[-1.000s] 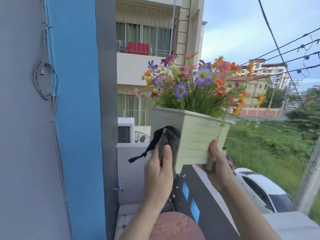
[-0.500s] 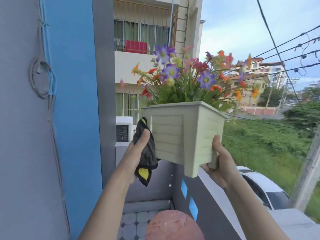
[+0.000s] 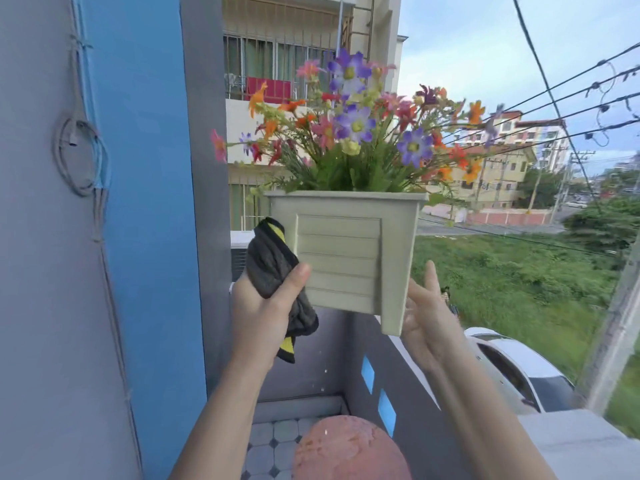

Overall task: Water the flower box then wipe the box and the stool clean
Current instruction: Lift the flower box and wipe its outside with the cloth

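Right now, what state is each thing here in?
flower box: lifted in the air, upright, full of flowers
cloth: bunched against the box's left side
left hand: gripping the cloth
right hand: open, supporting the box's right corner
stool: below, nothing on it

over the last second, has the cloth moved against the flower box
Yes. The cloth in the left hand has slid from the flower box front face to its left edge, beside the box.
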`<action>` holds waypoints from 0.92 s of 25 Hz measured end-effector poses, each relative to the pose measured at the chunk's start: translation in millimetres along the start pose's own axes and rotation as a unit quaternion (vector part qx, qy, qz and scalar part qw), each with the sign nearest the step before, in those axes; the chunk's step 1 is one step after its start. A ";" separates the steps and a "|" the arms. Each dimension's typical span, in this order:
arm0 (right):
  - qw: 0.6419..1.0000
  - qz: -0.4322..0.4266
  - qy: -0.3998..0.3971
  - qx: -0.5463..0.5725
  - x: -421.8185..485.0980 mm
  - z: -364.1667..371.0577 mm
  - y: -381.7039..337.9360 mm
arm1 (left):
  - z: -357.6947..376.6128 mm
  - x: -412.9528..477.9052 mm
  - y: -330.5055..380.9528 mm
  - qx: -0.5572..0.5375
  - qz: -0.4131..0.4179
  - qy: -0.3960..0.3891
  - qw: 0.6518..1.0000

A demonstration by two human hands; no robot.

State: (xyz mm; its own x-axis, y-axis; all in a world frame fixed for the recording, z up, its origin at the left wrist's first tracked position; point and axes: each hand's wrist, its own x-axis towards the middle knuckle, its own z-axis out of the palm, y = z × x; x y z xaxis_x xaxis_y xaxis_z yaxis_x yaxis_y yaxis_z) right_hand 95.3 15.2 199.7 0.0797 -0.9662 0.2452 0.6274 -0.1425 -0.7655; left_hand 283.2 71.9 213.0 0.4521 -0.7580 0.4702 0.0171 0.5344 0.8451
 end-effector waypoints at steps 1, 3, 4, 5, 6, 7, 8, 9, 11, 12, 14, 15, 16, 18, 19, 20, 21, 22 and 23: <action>0.999 -0.020 -0.012 -0.026 -3.0 5.9 0.2 | 0.4 -1.2 -0.9 0.024 0.022 0.000 0.999; 0.996 -0.025 -0.063 -0.066 -13.0 18.0 -1.2 | 2.3 -5.1 -0.7 0.064 0.049 -0.005 0.997; 0.994 -0.023 -0.090 -0.065 -19.7 23.2 -2.2 | 3.2 -5.4 -0.3 0.074 0.055 -0.009 0.996; 0.990 -0.020 -0.116 -0.075 -27.2 29.4 -2.6 | 3.3 -4.3 -1.3 0.082 0.061 -0.013 0.995; 0.988 -0.026 -0.110 -0.100 -31.8 33.3 -0.9 | 2.9 -4.0 -1.6 0.092 0.069 -0.021 0.993; 0.986 -0.040 -0.095 -0.128 -34.3 35.5 0.3 | 2.8 -5.1 -1.5 0.107 0.081 -0.026 0.991; 0.983 -0.061 -0.076 -0.152 -31.5 31.9 4.0 | 3.6 -8.9 -1.7 0.128 0.093 -0.026 0.987; 0.982 -0.073 -0.056 -0.167 -30.5 31.6 5.5 | 4.9 -15.7 -2.8 0.150 0.107 -0.022 0.983; 0.980 -0.079 -0.031 -0.178 -29.2 29.2 7.7 | 8.3 -31.9 -3.6 0.175 0.142 -0.003 0.974; 0.981 -0.076 -0.031 -0.178 -30.0 28.7 8.4 | 10.5 -36.0 -1.1 0.186 0.160 0.014 0.969; 0.980 -0.072 -0.037 -0.184 -34.2 31.3 10.4 | 16.0 -28.1 6.7 0.226 0.209 0.047 0.950; 0.979 -0.071 -0.039 -0.185 -35.8 34.0 12.4 | 17.0 -19.2 12.0 0.248 0.233 0.052 0.939; 0.980 -0.067 -0.042 -0.185 -34.9 35.8 14.3 | 18.4 -12.3 15.9 0.269 0.247 0.052 0.929; 0.981 -0.066 -0.048 -0.177 -33.9 40.6 11.9 | 18.2 -16.2 8.9 0.344 0.262 0.059 0.900; 0.982 -0.068 -0.045 -0.172 -33.1 42.9 8.6 | 16.1 -26.5 -5.4 0.412 0.285 0.063 0.863; 0.982 -0.069 -0.044 -0.169 -31.7 42.7 5.9 | 12.9 -40.7 -24.9 0.476 0.312 0.054 0.821; 0.982 -0.070 -0.044 -0.170 -31.0 42.3 4.3 | 8.7 -53.6 -40.8 0.516 0.335 0.031 0.788; 0.981 -0.073 -0.045 -0.175 -30.1 40.9 4.5 | 4.2 -56.5 -48.5 0.530 0.348 0.014 0.773; 0.980 -0.075 -0.045 -0.182 -30.8 40.6 5.9 | 2.3 -50.0 -46.0 0.520 0.343 0.010 0.782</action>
State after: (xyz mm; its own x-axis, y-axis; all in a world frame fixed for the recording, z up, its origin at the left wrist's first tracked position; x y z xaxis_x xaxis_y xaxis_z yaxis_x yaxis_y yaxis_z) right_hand 128.1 52.8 211.8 0.0859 -0.9084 0.4093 0.3217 -0.3635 -0.8743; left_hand 257.7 84.3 151.3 0.0503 -0.4151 0.9084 -0.9655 0.2126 0.1506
